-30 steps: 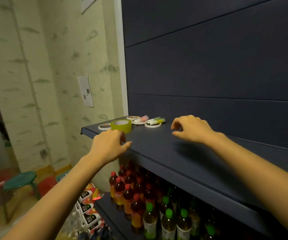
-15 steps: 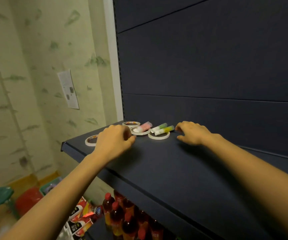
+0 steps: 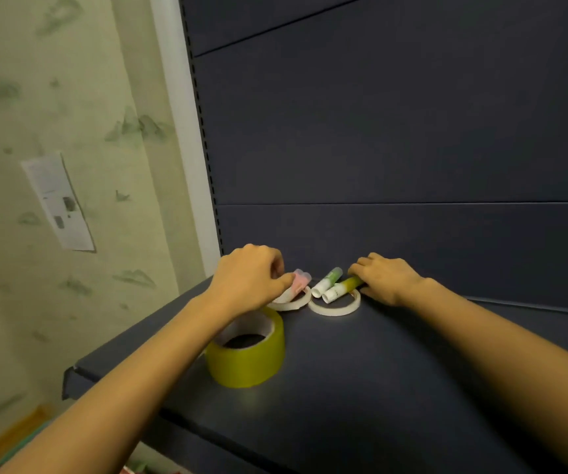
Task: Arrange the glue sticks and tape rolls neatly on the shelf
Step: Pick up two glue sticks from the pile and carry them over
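Shelf (image 3: 361, 388): dark blue, matte, with a faint sheen near its front edge.
Yellow roll (image 3: 245, 350): hidden under the left hand half a second ago, now bare near the front left corner. It is wide and glossy with a white core, and lies flat.
Rings (image 3: 334, 304): two thin white tape rolls lie flat, side by side behind it, unmoved.
Pink stick (image 3: 298, 280): a smooth tube propped on the left ring.
Green stick (image 3: 327, 285), yellow stick (image 3: 342, 289): parallel, white ends forward, over the right ring.
Left hand (image 3: 248, 277): has reached past the roll; its curled fingers pinch the pink stick.
Right hand (image 3: 385, 278): has moved in; its fingers curl over the yellow stick's far end.
Back panel (image 3: 395, 131): flat dark slats.
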`<action>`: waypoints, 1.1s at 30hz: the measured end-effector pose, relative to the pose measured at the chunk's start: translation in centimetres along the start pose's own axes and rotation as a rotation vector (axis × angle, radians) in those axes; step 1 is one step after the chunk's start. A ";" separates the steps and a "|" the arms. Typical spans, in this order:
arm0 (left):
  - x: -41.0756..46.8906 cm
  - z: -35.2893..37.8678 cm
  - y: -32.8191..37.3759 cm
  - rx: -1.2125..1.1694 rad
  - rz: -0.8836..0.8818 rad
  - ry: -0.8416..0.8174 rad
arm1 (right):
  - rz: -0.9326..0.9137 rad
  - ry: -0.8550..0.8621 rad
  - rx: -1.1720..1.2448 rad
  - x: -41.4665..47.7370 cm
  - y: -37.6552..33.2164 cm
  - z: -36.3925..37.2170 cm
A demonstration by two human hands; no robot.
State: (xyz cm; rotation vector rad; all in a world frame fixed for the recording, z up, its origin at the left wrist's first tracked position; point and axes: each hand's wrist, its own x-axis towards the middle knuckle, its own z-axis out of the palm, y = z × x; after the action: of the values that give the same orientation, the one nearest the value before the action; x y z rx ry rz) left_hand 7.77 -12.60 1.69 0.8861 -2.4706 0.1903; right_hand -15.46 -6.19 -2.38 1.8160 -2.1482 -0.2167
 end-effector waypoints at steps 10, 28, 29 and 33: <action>7.7 4.5 0.5 -0.018 0.199 -0.182 | 0.188 0.168 0.296 -4.5 1.6 -3.8; 11.8 7.9 4.1 -0.202 0.230 -0.431 | 0.551 0.347 0.355 -15.1 1.6 -5.7; 11.6 7.2 4.4 -0.248 0.247 -0.405 | 0.560 0.349 0.348 -15.7 1.8 -5.8; 10.0 4.2 6.7 -0.427 0.319 -0.290 | 0.594 0.356 0.316 -18.3 2.4 -6.4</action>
State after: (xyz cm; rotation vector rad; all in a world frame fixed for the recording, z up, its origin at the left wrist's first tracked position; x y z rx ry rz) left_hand -4.78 -14.14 3.40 0.3557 -2.7550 -0.3734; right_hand -12.94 12.77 1.76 1.1446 -2.4172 0.5646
